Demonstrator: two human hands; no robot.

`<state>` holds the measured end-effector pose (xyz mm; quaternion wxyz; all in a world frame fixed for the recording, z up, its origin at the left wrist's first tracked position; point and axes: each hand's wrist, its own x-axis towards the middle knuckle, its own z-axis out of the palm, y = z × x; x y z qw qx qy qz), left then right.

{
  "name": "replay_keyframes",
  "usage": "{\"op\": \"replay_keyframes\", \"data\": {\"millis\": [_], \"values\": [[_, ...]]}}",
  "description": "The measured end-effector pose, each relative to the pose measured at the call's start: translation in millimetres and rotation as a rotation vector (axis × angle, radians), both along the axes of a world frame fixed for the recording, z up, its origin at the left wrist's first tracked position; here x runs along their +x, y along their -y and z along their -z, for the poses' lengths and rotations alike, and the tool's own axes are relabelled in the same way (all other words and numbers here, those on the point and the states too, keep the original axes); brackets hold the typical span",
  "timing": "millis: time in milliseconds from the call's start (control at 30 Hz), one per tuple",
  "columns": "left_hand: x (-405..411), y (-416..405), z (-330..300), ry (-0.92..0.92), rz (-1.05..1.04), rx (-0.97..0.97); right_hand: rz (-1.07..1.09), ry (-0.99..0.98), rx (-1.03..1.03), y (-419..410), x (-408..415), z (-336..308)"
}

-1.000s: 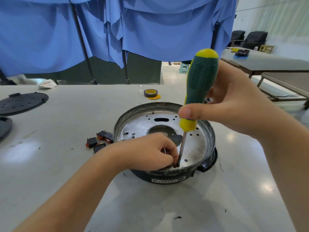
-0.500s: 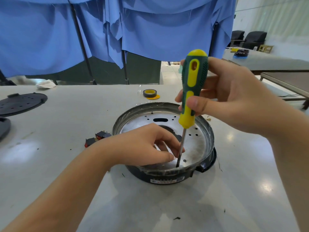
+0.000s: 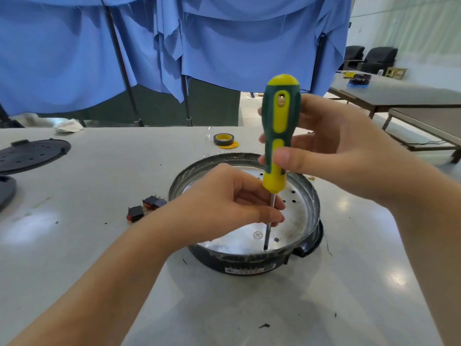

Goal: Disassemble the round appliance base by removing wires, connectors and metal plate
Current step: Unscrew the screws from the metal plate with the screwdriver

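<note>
The round dark appliance base (image 3: 252,267) sits on the table in front of me, with a perforated silver metal plate (image 3: 294,221) inside it. A green and yellow screwdriver (image 3: 279,136) stands upright, its tip down on the plate near the front rim. My right hand (image 3: 331,148) grips the handle between thumb and fingers. My left hand (image 3: 224,201) hovers over the plate and pinches the metal shaft just below the handle. A loose screw (image 3: 257,235) lies on the plate beside the shaft. My left hand hides the plate's middle.
Two or three small black and red switches (image 3: 146,208) lie left of the base. A roll of black tape (image 3: 223,139) sits behind it. Black round covers (image 3: 30,154) rest at the table's far left. Blue cloth hangs behind, and other tables stand at the right.
My left hand lifted off the plate and now pinches the screwdriver shaft. My right hand turned the handle and stood the screwdriver more upright.
</note>
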<state>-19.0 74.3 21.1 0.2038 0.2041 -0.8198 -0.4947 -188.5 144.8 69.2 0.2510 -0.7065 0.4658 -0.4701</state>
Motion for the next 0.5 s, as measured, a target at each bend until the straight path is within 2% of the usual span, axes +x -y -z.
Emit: {"op": "replay_keyframes", "data": {"millis": [67,200,267,400,500], "values": [[-2.2,-2.5,2.0,-0.037,-0.070,-0.073,-0.031,0.007,0.051,-0.7,-1.2,-0.2],[-9.3,-7.1,7.8,-0.070,-0.158,-0.146,0.008,0.029,0.028,1.8,-0.4,0.8],[-9.9,-6.2,7.3,-0.067,-0.157,-0.114,-0.006,0.075,0.023,2.4,-2.6,0.8],[-3.2,-3.0,3.7,-0.013,0.015,0.069,-0.090,0.176,0.094,1.7,-8.4,3.2],[-2.8,-2.2,3.4,-0.005,-0.013,0.074,-0.078,0.149,0.141,2.7,-8.3,5.5]]}}
